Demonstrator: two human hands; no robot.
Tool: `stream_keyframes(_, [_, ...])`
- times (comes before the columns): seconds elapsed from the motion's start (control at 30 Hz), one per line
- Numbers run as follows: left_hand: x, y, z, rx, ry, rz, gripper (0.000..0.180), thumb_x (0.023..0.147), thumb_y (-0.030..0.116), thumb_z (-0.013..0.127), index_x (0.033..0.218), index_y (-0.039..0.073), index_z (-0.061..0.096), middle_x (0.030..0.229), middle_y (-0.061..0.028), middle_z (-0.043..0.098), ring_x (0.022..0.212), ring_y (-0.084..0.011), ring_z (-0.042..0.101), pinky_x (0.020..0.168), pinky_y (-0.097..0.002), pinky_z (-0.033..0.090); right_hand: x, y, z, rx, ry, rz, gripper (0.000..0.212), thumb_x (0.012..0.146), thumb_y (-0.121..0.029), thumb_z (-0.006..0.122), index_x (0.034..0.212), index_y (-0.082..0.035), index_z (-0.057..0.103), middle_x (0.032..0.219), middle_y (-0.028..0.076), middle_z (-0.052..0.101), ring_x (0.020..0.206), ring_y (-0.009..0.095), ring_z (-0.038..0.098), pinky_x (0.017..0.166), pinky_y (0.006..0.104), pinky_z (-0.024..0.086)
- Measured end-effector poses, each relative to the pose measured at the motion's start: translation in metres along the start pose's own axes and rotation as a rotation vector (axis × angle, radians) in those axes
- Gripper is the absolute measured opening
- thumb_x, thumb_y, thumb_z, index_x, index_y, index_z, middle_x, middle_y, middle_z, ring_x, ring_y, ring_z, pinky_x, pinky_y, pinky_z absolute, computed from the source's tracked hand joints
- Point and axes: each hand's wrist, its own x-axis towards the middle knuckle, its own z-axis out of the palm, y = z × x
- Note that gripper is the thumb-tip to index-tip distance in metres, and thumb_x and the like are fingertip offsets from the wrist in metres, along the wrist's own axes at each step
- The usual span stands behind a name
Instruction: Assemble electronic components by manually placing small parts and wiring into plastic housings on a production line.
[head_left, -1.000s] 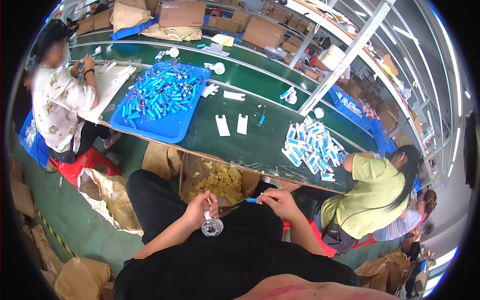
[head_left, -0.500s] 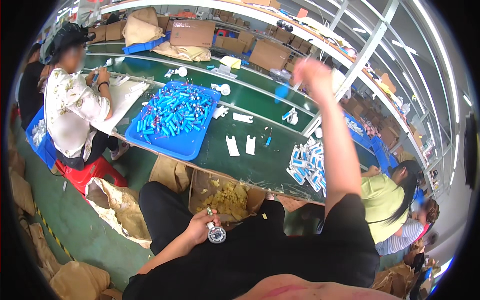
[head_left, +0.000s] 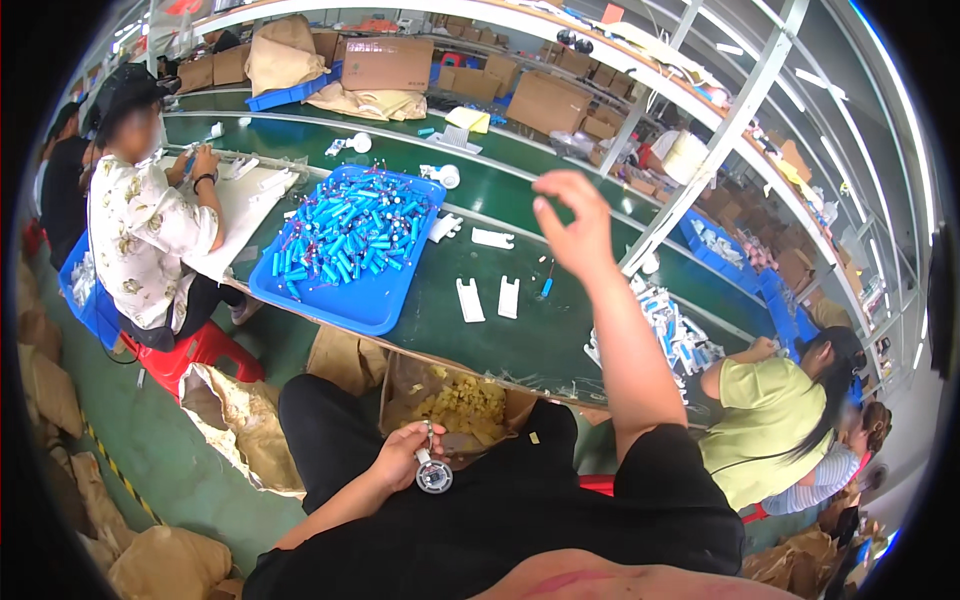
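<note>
My left hand (head_left: 403, 457) is closed around the narrow stem of a white device with a round head (head_left: 434, 476), held low over my lap. Dark parts show inside the round head. Above the bench, my right hand (head_left: 578, 222) is raised with its thumb and fingers apart and curved, and I see nothing in it. Below it on the green bench lie a small blue cylinder with wires (head_left: 547, 287) and two upright white plastic shells (head_left: 470, 300). Beside my right forearm is a heap of white shells with blue cylinders (head_left: 672, 335), partly hidden by the arm.
A blue tray (head_left: 375, 318) heaped with wired blue cylinders sits on the bench to the left. Under the bench edge, a box (head_left: 402, 385) holds yellow pieces. Co-workers sit left (head_left: 150, 210) and right (head_left: 775, 410). A metal post (head_left: 715, 140) rises beyond my right arm.
My right hand has come down and left, nearer the bench. The blurred blue thing seen near it earlier no longer shows. My left hand still holds the white device, now turned slightly.
</note>
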Motion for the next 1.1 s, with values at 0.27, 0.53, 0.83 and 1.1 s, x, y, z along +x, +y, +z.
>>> stream_keyframes(0.27, [0.028, 0.029, 0.052, 0.234, 0.001, 0.01, 0.029, 0.114, 0.022, 0.051, 0.123, -0.003, 0.064, 0.081, -0.003, 0.059, 0.067, -0.0151, 0.058, 0.067, -0.0317, 0.054, -0.149, 0.123, 0.061, 0.171, 0.184, 0.395, 0.005, 0.094, -0.002, 0.071, 0.097, -0.001, 0.075, 0.084, 0.008, 0.071, 0.067, 0.012, 0.061, 0.061, 0.0265, 0.048])
stream_keyframes(0.53, [0.174, 0.123, 0.159, 0.08, -0.298, 0.154, 0.035, 0.107, 0.024, 0.064, 0.13, -0.003, 0.061, 0.08, -0.0019, 0.056, 0.066, -0.0132, 0.053, 0.058, -0.0321, 0.048, -0.192, 0.15, 0.031, -0.187, -0.006, 0.832, 0.022, 0.086, -0.014, 0.071, 0.104, -0.001, 0.072, 0.099, 0.019, 0.072, 0.089, 0.033, 0.072, 0.081, 0.043, 0.057])
stream_keyframes(0.83, [0.367, 0.154, 0.146, 0.18, -0.241, 0.161, 0.026, 0.109, 0.018, 0.056, 0.123, -0.003, 0.064, 0.086, -0.0035, 0.062, 0.068, -0.0121, 0.054, 0.061, -0.0302, 0.049, -0.2, 0.148, 0.053, -0.146, -0.431, 0.747, 0.029, 0.08, -0.015, 0.085, 0.106, -0.005, 0.077, 0.112, 0.021, 0.069, 0.103, 0.038, 0.07, 0.092, 0.0451, 0.057])
stream_keyframes(1.1, [0.342, 0.13, 0.167, 0.227, -0.048, 0.185, 0.03, 0.104, 0.017, 0.057, 0.121, -0.006, 0.065, 0.081, -0.0051, 0.06, 0.066, -0.0135, 0.049, 0.057, -0.0302, 0.045, -0.176, 0.15, 0.044, 0.306, 0.149, 0.816, 0.022, 0.087, -0.001, 0.075, 0.108, 0.0, 0.068, 0.112, 0.013, 0.07, 0.091, 0.024, 0.073, 0.072, 0.0344, 0.059])
